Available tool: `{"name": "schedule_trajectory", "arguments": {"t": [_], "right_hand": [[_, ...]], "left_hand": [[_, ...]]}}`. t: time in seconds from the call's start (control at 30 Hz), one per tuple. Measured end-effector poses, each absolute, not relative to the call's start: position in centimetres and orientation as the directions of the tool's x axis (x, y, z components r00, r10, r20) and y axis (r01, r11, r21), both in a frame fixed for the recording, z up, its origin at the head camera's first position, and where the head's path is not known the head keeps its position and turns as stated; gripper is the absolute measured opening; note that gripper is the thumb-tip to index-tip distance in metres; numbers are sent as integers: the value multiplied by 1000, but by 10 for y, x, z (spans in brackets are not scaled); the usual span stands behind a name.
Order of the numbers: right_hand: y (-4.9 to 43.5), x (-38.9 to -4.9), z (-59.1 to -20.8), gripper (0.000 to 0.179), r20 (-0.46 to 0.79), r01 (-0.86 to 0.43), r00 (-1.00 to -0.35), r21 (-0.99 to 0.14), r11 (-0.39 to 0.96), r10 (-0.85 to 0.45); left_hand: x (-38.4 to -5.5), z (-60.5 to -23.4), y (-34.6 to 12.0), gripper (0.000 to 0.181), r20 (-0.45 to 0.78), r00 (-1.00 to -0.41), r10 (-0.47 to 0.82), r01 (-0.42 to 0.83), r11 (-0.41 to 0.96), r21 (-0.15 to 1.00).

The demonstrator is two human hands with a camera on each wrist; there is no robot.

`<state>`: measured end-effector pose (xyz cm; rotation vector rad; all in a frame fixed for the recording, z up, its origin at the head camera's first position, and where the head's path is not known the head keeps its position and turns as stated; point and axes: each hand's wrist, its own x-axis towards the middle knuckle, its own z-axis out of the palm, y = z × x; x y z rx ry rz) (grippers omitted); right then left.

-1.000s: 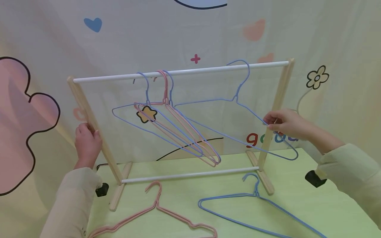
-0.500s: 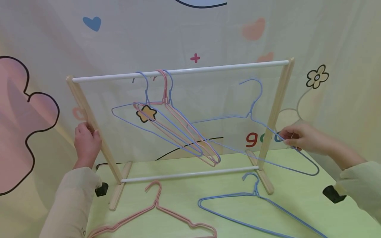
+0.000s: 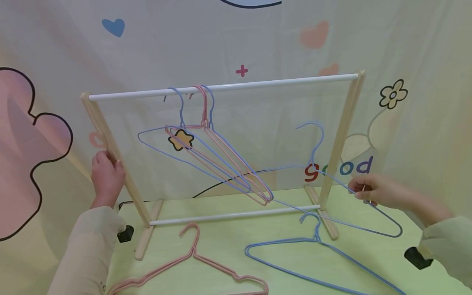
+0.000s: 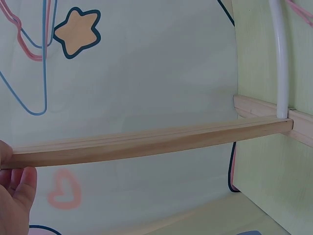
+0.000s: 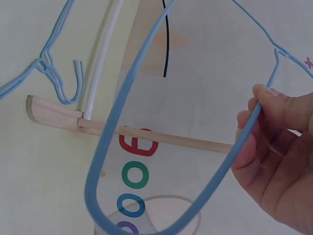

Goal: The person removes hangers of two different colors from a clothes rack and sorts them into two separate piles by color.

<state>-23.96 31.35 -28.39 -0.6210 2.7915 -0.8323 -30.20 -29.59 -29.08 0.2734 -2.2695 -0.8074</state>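
Note:
My left hand (image 3: 107,178) grips the left wooden post (image 4: 146,145) of a small clothes rack, with fingers on the post's underside in the left wrist view. At right, my right hand (image 3: 383,192) pinches one shoulder of a blue wire hanger (image 5: 92,181) between thumb and fingers. That hanger's hook is well below the rack's white top rod (image 3: 273,83), touching nothing. Left of centre on the rod hang a blue hanger (image 3: 181,112), pink hangers (image 3: 204,107) and another blue one, bunched together.
On the green table (image 3: 221,237) lie pink hangers (image 3: 193,248) at front left and blue hangers (image 3: 317,235) at front right. A lower white rod (image 3: 236,216) joins the rack's feet. A printed curtain (image 3: 265,45) hangs behind.
My right hand has taken the blue hanger off the top rod, moving it rightward and then down. The left hand stays on the post, and the other hangers have not moved.

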Motion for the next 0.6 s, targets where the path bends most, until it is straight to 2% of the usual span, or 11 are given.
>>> {"name": "schedule_trajectory", "arguments": {"t": [0.17, 0.6], "right_hand": [[316, -239, -298, 8, -49, -365, -872, -599, 713, -487], [322, -238, -330, 5, -141, -321, -795, -727, 607, -590]], "left_hand": [[-303, -290, -296, 30, 554, -728, -404, 37, 784, 620], [-304, -291, -297, 31, 541, -733, -413, 24, 778, 627]]}}
